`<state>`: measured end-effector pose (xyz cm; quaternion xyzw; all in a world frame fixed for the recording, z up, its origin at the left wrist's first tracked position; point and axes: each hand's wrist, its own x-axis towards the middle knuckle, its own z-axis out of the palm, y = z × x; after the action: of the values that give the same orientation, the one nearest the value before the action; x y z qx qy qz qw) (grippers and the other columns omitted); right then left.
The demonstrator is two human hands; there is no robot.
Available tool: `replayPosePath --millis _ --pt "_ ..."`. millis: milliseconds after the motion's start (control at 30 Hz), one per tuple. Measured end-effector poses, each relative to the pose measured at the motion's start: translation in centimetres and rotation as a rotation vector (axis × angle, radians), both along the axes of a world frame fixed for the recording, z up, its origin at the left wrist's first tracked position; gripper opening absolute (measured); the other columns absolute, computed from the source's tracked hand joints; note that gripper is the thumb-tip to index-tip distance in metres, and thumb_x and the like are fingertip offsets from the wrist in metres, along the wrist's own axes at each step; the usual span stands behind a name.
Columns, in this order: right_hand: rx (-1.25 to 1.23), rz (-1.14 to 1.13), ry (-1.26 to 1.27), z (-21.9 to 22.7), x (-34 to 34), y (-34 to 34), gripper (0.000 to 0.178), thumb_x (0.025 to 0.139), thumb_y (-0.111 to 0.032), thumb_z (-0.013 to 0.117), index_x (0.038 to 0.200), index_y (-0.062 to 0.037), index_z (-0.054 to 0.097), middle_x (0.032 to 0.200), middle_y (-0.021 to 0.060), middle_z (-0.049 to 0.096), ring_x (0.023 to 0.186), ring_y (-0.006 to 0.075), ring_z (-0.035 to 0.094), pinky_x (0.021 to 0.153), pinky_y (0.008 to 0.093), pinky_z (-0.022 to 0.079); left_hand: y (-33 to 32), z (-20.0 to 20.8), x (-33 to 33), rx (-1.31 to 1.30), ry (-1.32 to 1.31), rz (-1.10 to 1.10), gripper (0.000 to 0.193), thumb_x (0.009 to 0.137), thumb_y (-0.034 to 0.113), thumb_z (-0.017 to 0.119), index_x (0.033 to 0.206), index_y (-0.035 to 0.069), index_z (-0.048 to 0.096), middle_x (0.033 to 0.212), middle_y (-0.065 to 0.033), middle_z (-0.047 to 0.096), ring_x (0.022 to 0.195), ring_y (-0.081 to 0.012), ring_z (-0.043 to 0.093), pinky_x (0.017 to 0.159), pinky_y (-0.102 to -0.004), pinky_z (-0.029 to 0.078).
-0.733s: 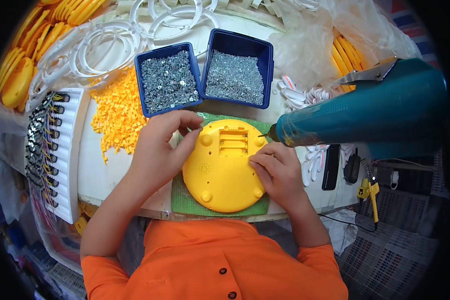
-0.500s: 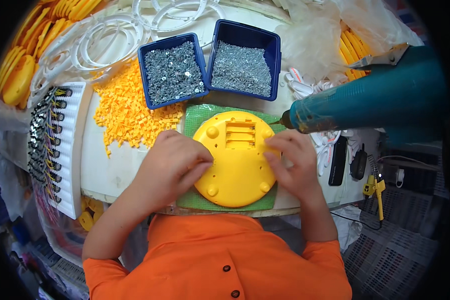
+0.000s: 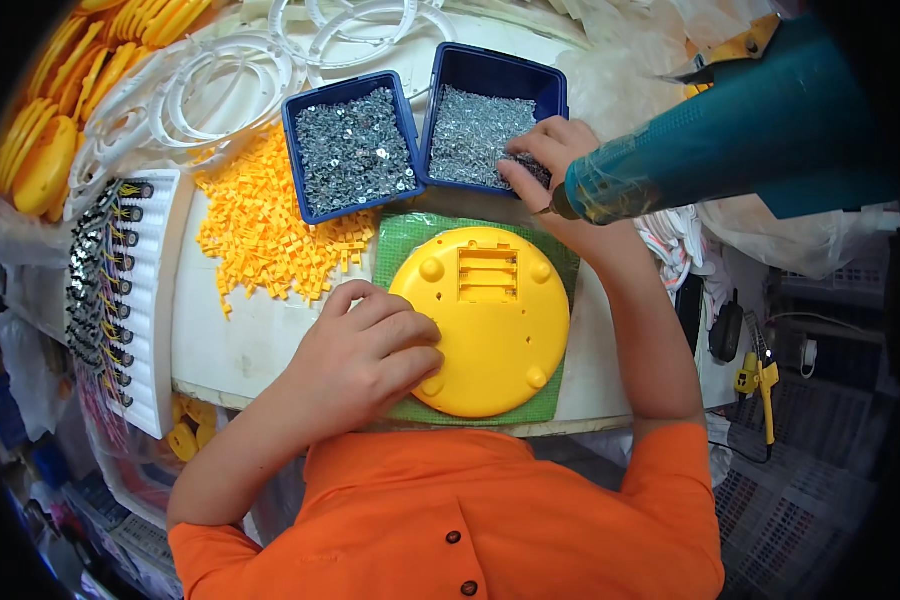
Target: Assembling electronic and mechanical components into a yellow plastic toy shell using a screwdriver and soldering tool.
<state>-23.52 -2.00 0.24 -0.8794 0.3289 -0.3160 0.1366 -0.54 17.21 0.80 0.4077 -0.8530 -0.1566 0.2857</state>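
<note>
A round yellow plastic casing (image 3: 480, 350) with an open battery compartment lies on a green mat (image 3: 395, 237). My left hand (image 3: 380, 345) is closed at its left rim, the bent fingers pressing on the edge. Farther off, my right hand (image 3: 558, 160) dips into a blue bin of small screws (image 3: 475, 125), thumb and fingers apart at the screws' surface. No screw shows between those fingers. In front of the right wrist hangs a teal power screwdriver (image 3: 670, 150), which hides part of the hand.
Left of the screws stands a blue bin (image 3: 355, 150) of small metal parts. Small yellow pieces (image 3: 270, 230) lie heaped beside a white foam tray (image 3: 155, 300) of wired parts. White rings (image 3: 220, 85) and yellow shells (image 3: 45, 165) sit behind. A yellow-handled tool (image 3: 767, 395) hangs at right.
My right hand has gone from the casing's right rim up and away into the screw bin. The left hand has lost its pinch and now rests with bent fingers on the left rim.
</note>
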Motion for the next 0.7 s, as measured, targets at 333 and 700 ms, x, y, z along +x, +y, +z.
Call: replayPosePath --millis 333,700 --pt "-0.12 -0.012 0.164 0.6 0.3 -1.3 0.01 0.089 -0.01 0.07 0.095 -0.0029 0.073 0.092 0.0109 0.067 0.09 0.0305 0.062 0.08 0.0391 0.049 -11.3 0.2 -0.1 -0.173 0.12 0.175 0.012 0.085 0.013 0.07 0.097 0.01 0.069 0.103 -0.0047 0.067 0.1 -0.0277 0.062 0.087 -0.0416 0.045" --pt "0.058 -0.1 0.03 1.3 -1.5 1.3 0.01 0.094 -0.006 0.067 0.101 -0.001 0.072 0.09 0.0098 0.071 0.08 0.0225 0.066 0.073 0.0317 0.052 -16.3 -2.4 -0.3 -0.27 0.009 0.315 0.007 0.085 0.018 0.074 0.089 0.012 0.073 0.104 -0.0004 0.068 0.107 -0.0232 0.061 0.09 -0.0395 0.045"
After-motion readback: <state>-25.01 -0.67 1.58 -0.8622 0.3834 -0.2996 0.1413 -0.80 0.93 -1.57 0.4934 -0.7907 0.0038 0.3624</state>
